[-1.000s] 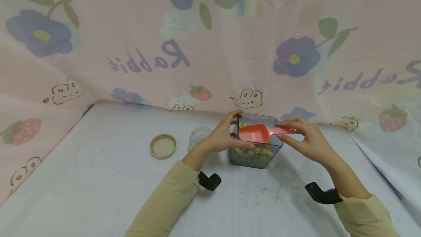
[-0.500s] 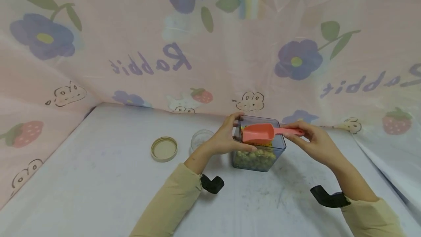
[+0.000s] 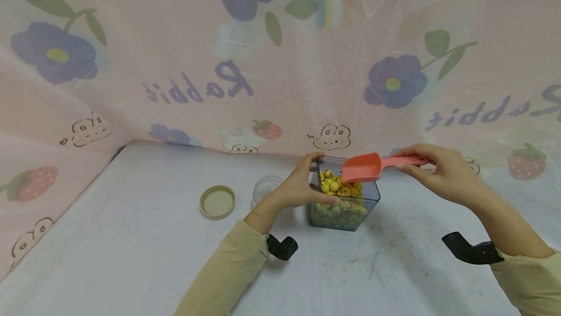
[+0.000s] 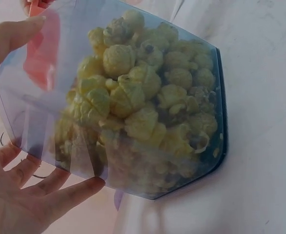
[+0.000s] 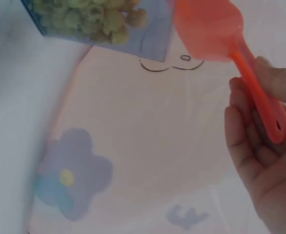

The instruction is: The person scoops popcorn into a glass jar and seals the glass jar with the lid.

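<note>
A tall clear bluish container stands on the table, partly filled with yellow popcorn. My left hand grips its left side, thumb along the near wall and fingers at the far side. Through the wall, the left wrist view shows the popcorn pieces heaped near the base. A pink-red plastic scoop is level above the container's right part, no popcorn showing in its bowl. My right hand pinches the scoop's handle between thumb and fingers, to the right of the rim.
Left of the container is a round clear glass jar, partly behind my left wrist. A round beige lid lies farther left on the white table. A pink patterned cloth hangs along the table's back edge.
My right hand has lifted the scoop up out of the container's mouth and shifted it right, uncovering the popcorn. My left hand keeps its grip on the container.
</note>
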Available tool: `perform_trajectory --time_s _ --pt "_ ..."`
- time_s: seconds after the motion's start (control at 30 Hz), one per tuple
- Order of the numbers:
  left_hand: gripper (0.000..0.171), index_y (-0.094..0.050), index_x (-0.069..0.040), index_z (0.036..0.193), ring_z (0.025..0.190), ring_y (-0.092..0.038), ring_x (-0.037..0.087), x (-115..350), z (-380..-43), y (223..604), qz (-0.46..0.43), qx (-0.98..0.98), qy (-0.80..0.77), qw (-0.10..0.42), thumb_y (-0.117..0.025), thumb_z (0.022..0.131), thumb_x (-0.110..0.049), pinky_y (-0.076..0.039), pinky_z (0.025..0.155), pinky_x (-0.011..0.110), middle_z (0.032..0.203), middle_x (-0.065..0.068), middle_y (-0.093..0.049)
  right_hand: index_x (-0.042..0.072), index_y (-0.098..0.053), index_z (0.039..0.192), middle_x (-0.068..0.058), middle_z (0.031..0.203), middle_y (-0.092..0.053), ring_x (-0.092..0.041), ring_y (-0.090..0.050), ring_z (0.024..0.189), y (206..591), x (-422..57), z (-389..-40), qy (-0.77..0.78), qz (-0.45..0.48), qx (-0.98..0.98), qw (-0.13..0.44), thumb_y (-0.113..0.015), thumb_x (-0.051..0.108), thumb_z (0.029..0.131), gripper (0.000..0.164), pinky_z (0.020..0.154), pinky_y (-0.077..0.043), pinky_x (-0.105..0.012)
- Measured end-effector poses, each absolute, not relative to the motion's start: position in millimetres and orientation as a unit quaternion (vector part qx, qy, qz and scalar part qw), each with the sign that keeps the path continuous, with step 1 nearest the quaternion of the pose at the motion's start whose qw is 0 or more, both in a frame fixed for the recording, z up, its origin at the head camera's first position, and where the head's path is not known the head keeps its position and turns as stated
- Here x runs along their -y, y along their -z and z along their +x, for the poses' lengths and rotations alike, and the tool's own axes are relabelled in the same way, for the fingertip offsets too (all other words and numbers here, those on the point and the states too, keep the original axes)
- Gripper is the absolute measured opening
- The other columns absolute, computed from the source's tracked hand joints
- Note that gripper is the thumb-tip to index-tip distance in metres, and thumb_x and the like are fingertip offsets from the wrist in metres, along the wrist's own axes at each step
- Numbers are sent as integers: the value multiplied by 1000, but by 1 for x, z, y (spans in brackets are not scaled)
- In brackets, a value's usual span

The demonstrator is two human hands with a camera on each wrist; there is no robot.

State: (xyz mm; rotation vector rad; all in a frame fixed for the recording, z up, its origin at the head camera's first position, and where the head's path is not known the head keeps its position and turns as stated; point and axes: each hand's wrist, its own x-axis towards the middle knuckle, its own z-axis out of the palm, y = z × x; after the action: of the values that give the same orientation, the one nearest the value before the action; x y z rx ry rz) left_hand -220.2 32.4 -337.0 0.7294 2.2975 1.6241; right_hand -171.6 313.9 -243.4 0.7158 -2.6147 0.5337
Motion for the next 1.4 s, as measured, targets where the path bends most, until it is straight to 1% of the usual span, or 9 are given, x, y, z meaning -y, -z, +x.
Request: perform_trajectory --time_s 0.1,0.2,0.33,0.47,0.67,0.87,1.07,1.2,1.4 --pt "103 -23 -23 148 134 -35 22 -32 -221 335 250 -784 -557 113 -88 68 -26 -49 95 36 150 2 -28 10 -71 104 4 83 -67 5 -52 72 233 -312 -173 -159 277 927 197 -78 8 78 27 56 -39 -16" --pt "104 -23 -23 148 134 -34 22 -32 -220 334 247 -788 -552 115 -88 67 -27 -47 98 40 149 1 -28 11 -72 101 8 79 -65 4 -50 68 226 -310 -172 -125 285 931 191 -79 7 76 27 54 -39 -18" --pt "106 -21 -21 148 133 -34 21 -32 -220 335 243 -794 -542 127 -88 66 -30 -45 99 40 148 0 -27 11 -72 98 12 77 -63 2 -47 67 221 -307 -173 -98 298 934 173 -80 6 74 25 55 -42 -21" --pt "105 -21 -20 148 132 -34 21 -32 -221 335 250 -796 -538 120 -88 67 -30 -43 101 41 147 0 -29 11 -72 95 11 77 -62 2 -46 66 217 -304 -176 -87 307 934 163 -81 6 73 24 54 -41 -21" --pt "106 -20 -19 148 132 -35 21 -32 -222 334 253 -801 -529 119 -87 67 -30 -41 103 43 148 1 -28 10 -72 94 10 78 -63 1 -47 65 210 -298 -178 -69 301 942 133 -79 8 76 19 54 -43 -22" --pt "103 -22 -19 147 132 -34 21 -31 -220 334 253 -794 -539 124 -87 67 -29 -43 99 39 147 1 -28 7 -72 94 7 79 -65 -4 -50 64 204 -290 -178 -55 289 950 106 -76 5 79 16 55 -45 -23" --pt "104 -21 -18 147 131 -35 21 -31 -222 334 254 -794 -539 123 -88 67 -28 -45 96 35 146 1 -29 6 -72 94 3 79 -67 -9 -52 66 197 -279 -182 -45 267 959 79 -74 8 82 12 58 -46 -27" --pt "103 -22 -21 146 131 -34 21 -31 -222 335 253 -794 -539 124 -88 67 -29 -44 98 37 146 2 -29 6 -73 93 2 80 -68 -11 -54 68 195 -275 -187 -40 260 962 70 -74 9 82 12 62 -47 -31" --pt "104 -22 -20 146 131 -34 21 -32 -221 336 250 -794 -540 125 -88 66 -30 -41 102 42 146 -1 -29 6 -73 93 4 76 -66 -10 -52 66 200 -278 -192 -60 253 964 53 -73 7 82 11 59 -45 -27"
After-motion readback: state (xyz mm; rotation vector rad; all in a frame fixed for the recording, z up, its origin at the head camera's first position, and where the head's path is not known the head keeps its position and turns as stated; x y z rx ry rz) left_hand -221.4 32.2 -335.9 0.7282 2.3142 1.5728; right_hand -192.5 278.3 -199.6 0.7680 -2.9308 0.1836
